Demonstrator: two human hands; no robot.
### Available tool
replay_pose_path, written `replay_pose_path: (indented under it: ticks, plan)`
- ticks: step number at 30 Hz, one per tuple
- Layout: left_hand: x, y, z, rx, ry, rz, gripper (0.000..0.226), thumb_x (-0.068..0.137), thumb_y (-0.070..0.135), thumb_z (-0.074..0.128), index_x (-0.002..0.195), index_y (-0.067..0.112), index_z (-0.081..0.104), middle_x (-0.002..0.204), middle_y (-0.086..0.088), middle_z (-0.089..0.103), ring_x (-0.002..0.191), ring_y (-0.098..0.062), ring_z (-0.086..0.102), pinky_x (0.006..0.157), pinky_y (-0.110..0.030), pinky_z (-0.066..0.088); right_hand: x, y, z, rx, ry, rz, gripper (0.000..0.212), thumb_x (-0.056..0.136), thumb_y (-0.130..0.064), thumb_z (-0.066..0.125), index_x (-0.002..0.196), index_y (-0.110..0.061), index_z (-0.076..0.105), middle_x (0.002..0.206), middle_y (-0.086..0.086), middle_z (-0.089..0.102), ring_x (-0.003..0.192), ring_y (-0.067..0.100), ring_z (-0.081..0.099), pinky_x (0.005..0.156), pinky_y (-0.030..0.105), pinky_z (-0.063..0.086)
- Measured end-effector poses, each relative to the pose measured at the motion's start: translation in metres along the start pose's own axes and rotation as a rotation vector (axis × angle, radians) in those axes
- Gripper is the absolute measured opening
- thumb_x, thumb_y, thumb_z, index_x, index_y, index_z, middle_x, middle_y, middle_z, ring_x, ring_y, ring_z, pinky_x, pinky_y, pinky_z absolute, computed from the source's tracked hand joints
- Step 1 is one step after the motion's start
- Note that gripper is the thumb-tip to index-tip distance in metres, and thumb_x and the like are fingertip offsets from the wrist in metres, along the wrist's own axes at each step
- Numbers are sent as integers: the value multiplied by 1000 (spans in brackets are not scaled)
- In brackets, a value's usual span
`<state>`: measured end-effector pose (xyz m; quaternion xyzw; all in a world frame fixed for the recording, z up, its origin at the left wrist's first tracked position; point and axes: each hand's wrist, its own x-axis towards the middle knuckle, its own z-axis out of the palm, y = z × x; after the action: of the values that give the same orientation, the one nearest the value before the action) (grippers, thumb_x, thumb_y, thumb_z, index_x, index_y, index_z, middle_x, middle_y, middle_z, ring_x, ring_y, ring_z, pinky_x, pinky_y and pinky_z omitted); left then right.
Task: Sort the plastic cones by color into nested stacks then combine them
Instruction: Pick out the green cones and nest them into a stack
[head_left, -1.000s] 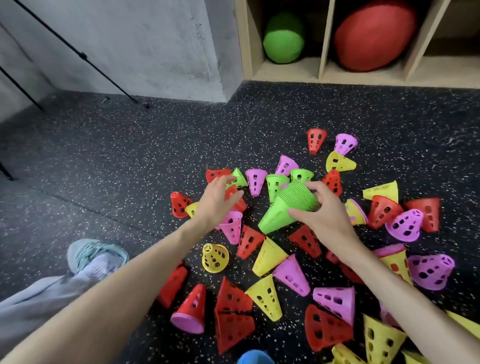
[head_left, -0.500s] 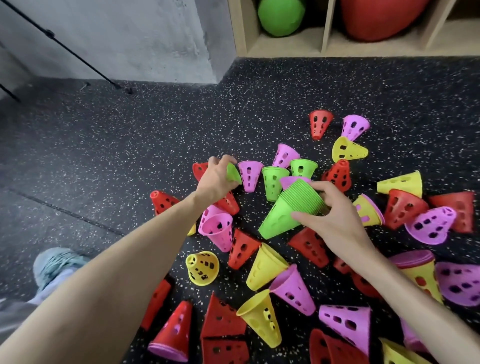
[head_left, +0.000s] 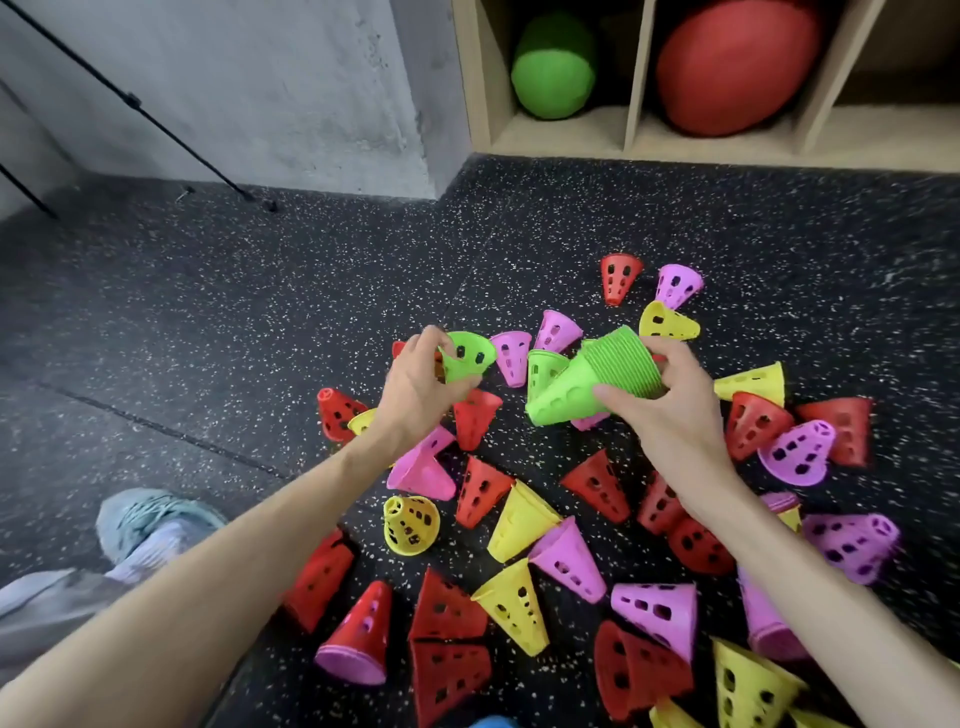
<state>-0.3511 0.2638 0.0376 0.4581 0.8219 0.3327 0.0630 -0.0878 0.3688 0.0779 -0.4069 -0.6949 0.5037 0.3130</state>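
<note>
Several perforated plastic cones in red, yellow, pink and green lie scattered on the dark speckled floor (head_left: 260, 322). My right hand (head_left: 670, 410) grips a nested stack of green cones (head_left: 592, 379), held tilted with its narrow end pointing down-left. My left hand (head_left: 415, 389) holds a single green cone (head_left: 467, 356), lifted just above the pile, a short gap left of the stack. Another green cone (head_left: 543, 366) stands on the floor between them, partly hidden behind the stack.
A wooden shelf unit (head_left: 639, 140) at the back holds a green ball (head_left: 553, 67) and a red ball (head_left: 732, 67). A concrete wall (head_left: 260, 93) and black tripod legs (head_left: 171, 135) stand back left. My shoe (head_left: 150, 525) rests at lower left.
My left hand closed on a single green cone and lifted it off the floor. My right hand raised the green stack slightly and tilted it toward the left hand.
</note>
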Motion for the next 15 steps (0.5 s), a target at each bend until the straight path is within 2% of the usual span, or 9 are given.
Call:
replay_pose_path:
  ticks: [2, 3, 5, 7, 8, 11, 13, 15]
  plan:
    - [-27, 19, -15, -35, 0, 48, 38, 84, 31, 82, 98, 24, 46, 97, 9, 56, 81, -3, 49, 65, -18, 33, -4, -19, -3, 26, 42, -35, 48, 86, -14, 79, 120, -33, 52, 101, -13, 68, 79, -6, 66, 71, 9, 48]
    - [-42, 27, -20, -53, -4, 66, 39, 85, 31, 82, 98, 26, 46, 94, 10, 56, 79, -2, 49, 65, -16, 33, -7, -27, -4, 32, 54, -54, 48, 85, -16, 80, 119, -36, 51, 101, -13, 68, 82, -4, 66, 75, 15, 50]
    - [-69, 43, -28, -103, -32, 82, 41, 84, 34, 83, 99, 31, 45, 90, 8, 61, 79, -10, 54, 70, -27, 42, -16, -43, -5, 33, 64, -80, 48, 84, -19, 80, 120, -35, 53, 101, -11, 69, 86, 0, 67, 80, 22, 51]
    - [-91, 59, -34, -144, -56, 82, 43, 83, 37, 83, 103, 38, 45, 94, 0, 66, 85, -22, 57, 77, -43, 49, -26, -56, -8, 14, 60, -102, 48, 83, -20, 80, 121, -34, 53, 102, -12, 69, 88, 1, 66, 78, 22, 49]
    - [-101, 67, -36, -168, -62, 78, 45, 83, 35, 83, 109, 40, 46, 98, -2, 67, 87, -23, 57, 80, -44, 49, -32, -61, -9, -3, 55, -109, 48, 83, -21, 80, 121, -33, 54, 102, -11, 69, 89, 3, 67, 78, 24, 49]
    - [-126, 90, -39, -286, -46, 55, 63, 81, 28, 86, 129, 37, 47, 108, 6, 65, 90, -18, 55, 82, -28, 46, -50, -70, -13, -60, -1, -98, 51, 81, -26, 81, 124, -32, 54, 106, -9, 69, 95, 11, 68, 86, 38, 55]
    - [-139, 102, -37, -307, -48, 52, 69, 80, 29, 86, 135, 36, 45, 114, 10, 64, 90, -14, 55, 79, -19, 43, -62, -73, -14, -86, -47, -80, 53, 78, -30, 81, 124, -31, 55, 109, -7, 69, 99, 14, 68, 90, 46, 56]
    - [-152, 108, -36, -295, -36, 40, 71, 79, 31, 87, 135, 39, 44, 119, 9, 62, 94, -6, 55, 81, -12, 43, -76, -76, -13, -112, -75, -68, 58, 71, -41, 80, 123, -34, 56, 114, -7, 69, 107, 16, 66, 95, 48, 54]
